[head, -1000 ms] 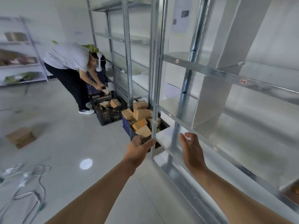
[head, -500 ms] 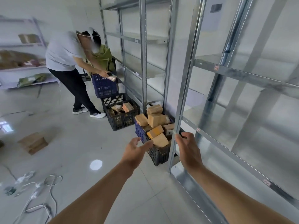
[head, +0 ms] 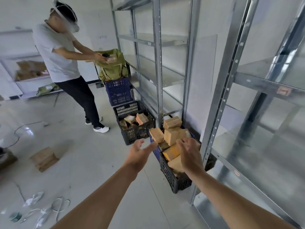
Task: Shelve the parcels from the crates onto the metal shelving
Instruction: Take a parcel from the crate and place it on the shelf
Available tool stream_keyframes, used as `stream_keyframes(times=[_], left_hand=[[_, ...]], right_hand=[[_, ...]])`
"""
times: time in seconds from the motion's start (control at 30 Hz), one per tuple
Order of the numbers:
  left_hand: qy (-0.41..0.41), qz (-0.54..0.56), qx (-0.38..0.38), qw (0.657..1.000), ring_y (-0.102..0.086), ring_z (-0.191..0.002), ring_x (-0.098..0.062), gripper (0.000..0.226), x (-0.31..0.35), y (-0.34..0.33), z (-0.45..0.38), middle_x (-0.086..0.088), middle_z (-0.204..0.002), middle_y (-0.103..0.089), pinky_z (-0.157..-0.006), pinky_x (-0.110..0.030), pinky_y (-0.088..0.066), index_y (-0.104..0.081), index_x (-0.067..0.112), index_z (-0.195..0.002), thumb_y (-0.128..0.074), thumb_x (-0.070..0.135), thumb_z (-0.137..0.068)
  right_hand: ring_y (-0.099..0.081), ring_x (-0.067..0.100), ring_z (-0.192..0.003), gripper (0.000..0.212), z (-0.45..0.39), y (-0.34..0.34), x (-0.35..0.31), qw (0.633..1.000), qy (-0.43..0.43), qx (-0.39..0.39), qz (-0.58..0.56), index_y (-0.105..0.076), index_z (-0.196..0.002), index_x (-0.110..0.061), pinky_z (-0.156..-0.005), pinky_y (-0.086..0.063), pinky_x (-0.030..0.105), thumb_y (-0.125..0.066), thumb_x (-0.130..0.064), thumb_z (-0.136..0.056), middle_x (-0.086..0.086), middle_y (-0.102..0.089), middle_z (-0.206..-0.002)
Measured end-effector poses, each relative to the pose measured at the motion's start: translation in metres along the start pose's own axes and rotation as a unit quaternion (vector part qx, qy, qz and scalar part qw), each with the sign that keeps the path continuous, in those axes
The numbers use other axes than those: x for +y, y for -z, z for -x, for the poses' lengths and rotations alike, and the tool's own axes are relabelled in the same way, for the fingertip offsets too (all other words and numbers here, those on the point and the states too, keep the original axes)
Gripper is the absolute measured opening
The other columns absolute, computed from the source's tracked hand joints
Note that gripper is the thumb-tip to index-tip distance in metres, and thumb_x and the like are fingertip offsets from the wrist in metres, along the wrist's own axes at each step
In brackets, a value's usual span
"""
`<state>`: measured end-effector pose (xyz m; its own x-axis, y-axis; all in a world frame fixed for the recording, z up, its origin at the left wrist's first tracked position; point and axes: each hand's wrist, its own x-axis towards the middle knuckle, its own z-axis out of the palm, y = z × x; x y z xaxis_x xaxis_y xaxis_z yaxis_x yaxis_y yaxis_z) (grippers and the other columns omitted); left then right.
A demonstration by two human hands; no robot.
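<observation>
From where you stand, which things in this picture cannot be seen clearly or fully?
- Head view: the right hand covers some parcels in the near crate.
- The crate's far side is hidden behind the shelving post.
- Printing on the parcels is too blurred to read.
- What the blue crate holds is hidden under the green bag.
- The orange shelf labels are too small to read.
- The left hand holds nothing.

Tan-brown parcels (head: 171,137), black crate (head: 175,177), blue crate (head: 118,91), silver-grey shelving (head: 157,66), olive-green sack (head: 113,66)
</observation>
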<state>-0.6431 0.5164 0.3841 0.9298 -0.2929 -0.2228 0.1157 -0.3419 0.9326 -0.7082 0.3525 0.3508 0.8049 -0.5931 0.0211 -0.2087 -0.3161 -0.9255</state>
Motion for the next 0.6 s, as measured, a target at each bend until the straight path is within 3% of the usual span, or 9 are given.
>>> stream_keyframes(times=[0.1,0.2,0.27,0.3,0.37,0.43,0.5,0.6], left_hand=[[0.004,0.001,-0.005,1.000,-0.036,-0.143,-0.024,0.078,0.014,-0.004,-0.042,-0.007,-0.159,-0.034,-0.114,-0.049,-0.037,-0.035,0.018,-0.152,-0.065,0.052,-0.089],[0.013,-0.004,-0.011,1.000,-0.038,-0.141,-0.024,0.092,0.026,-0.007,-0.085,-0.005,-0.158,-0.036,-0.112,-0.050,-0.038,-0.035,0.019,-0.151,-0.069,0.063,-0.078],[0.023,-0.013,-0.023,0.999,-0.041,-0.138,-0.025,0.108,0.031,-0.007,-0.116,-0.004,-0.157,-0.036,-0.110,-0.051,-0.040,-0.032,0.022,-0.152,-0.066,0.071,-0.062],[0.028,-0.010,-0.030,0.999,-0.041,-0.137,-0.026,0.110,0.032,-0.008,-0.133,-0.004,-0.157,-0.036,-0.109,-0.051,-0.040,-0.029,0.022,-0.153,-0.065,0.070,-0.061],[0.035,0.007,-0.045,0.998,-0.043,-0.135,-0.027,0.103,0.029,-0.010,-0.172,-0.006,-0.157,-0.037,-0.109,-0.049,-0.040,-0.022,0.021,-0.156,-0.069,0.062,-0.074],[0.036,0.024,-0.057,0.997,-0.042,-0.136,-0.027,0.091,0.025,-0.011,-0.215,-0.007,-0.157,-0.035,-0.109,-0.047,-0.040,-0.020,0.018,-0.157,-0.069,0.050,-0.087],[0.036,0.017,-0.069,0.997,-0.043,-0.134,-0.027,0.088,0.023,-0.010,-0.262,-0.007,-0.156,-0.037,-0.107,-0.046,-0.041,-0.020,0.017,-0.157,-0.067,0.048,-0.090],[0.033,-0.002,-0.092,0.995,-0.046,-0.127,-0.025,0.086,0.028,-0.006,-0.333,-0.005,-0.145,-0.045,-0.104,-0.046,-0.042,-0.024,0.015,-0.155,-0.066,0.051,-0.089]], right_hand=[[-0.062,0.015,-0.092,0.023,-0.040,-0.012,-0.002,1.000,-0.022,-0.017,-0.006,-0.041,-0.109,-0.035,-0.081,-0.053,0.043,-0.041,-0.056,-0.100,-0.010,-0.061,-0.103],[-0.060,0.012,-0.092,0.020,-0.081,-0.019,-0.007,0.999,-0.022,-0.020,-0.025,-0.042,-0.111,-0.033,-0.073,-0.047,0.033,-0.044,-0.050,-0.101,-0.005,-0.060,-0.106],[-0.055,0.001,-0.090,0.025,-0.108,-0.025,-0.008,0.999,-0.016,-0.014,-0.032,-0.040,-0.123,-0.031,-0.072,-0.040,0.024,-0.045,-0.044,-0.103,-0.011,-0.055,-0.108],[-0.054,0.001,-0.096,0.037,-0.121,-0.029,-0.009,0.999,-0.014,-0.010,-0.030,-0.036,-0.136,-0.029,-0.077,-0.040,0.025,-0.045,-0.043,-0.103,-0.014,-0.053,-0.116],[-0.051,0.012,-0.124,0.064,-0.149,-0.040,-0.005,1.000,-0.020,0.004,-0.018,-0.017,-0.154,-0.033,-0.092,-0.041,0.037,-0.043,-0.055,-0.099,-0.014,-0.049,-0.142],[-0.042,0.019,-0.141,0.079,-0.181,-0.051,-0.001,0.999,-0.031,0.019,-0.012,-0.008,-0.157,-0.041,-0.110,-0.036,0.051,-0.037,-0.071,-0.089,-0.010,-0.039,-0.158],[-0.038,0.021,-0.145,0.081,-0.217,-0.062,0.000,0.998,-0.061,0.034,-0.007,-0.009,-0.157,-0.040,-0.117,-0.028,0.056,-0.037,-0.074,-0.088,-0.006,-0.038,-0.160],[-0.038,0.022,-0.144,0.071,-0.268,-0.081,0.004,0.993,-0.094,0.068,-0.017,-0.009,-0.159,-0.033,-0.119,-0.026,0.055,-0.042,-0.056,-0.101,-0.001,-0.039,-0.159]])
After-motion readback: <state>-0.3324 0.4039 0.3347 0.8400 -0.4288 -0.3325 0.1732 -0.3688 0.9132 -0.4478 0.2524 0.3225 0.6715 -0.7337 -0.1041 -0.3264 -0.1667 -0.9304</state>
